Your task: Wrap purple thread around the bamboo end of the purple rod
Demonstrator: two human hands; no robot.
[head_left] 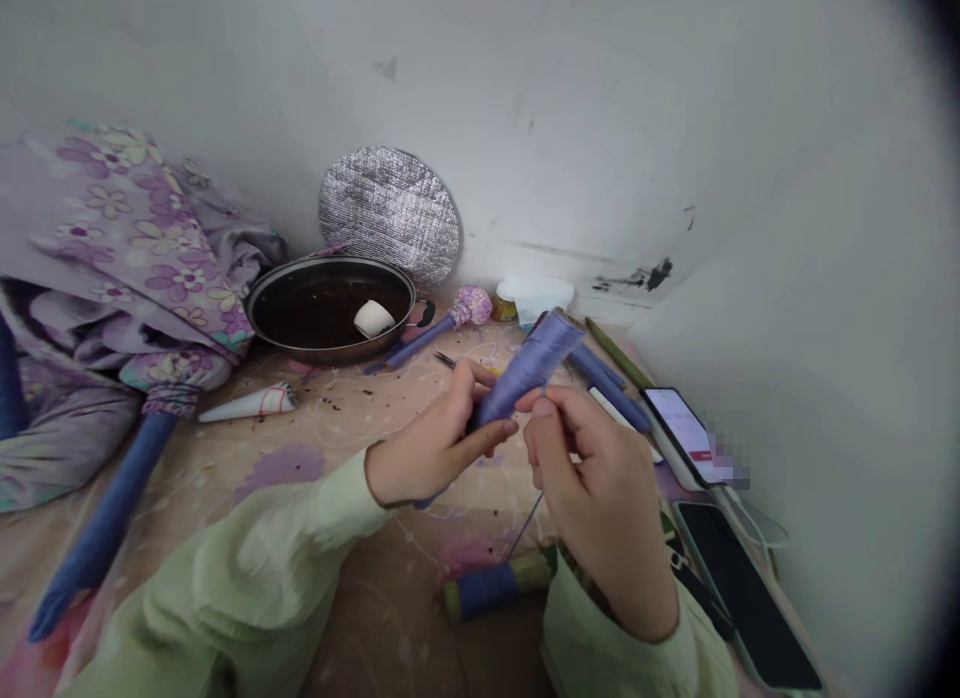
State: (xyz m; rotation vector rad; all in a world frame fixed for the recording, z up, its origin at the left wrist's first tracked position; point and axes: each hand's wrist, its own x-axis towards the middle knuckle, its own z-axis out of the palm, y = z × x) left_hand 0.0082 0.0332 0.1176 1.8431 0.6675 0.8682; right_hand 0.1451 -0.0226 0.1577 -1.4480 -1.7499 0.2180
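Note:
My left hand [435, 438] is closed around a stick wrapped in lavender-blue thread [532, 363], which points up and to the right. My right hand [600, 478] pinches a thin strand of thread [525, 523] at the stick's lower end, fingers pressed together. The strand runs down to a green spool wound with blue thread [495, 586] lying on the surface below my hands. Both arms wear pale green sleeves.
A dark pan [330, 308] with a white lump stands at the back, a silver foil disc [390, 213] behind it. Floral purple cloth [120, 248] is heaped left. Two phones [690, 433] [742, 598] lie right by the wall, with blue-wrapped sticks [607, 383] beside them.

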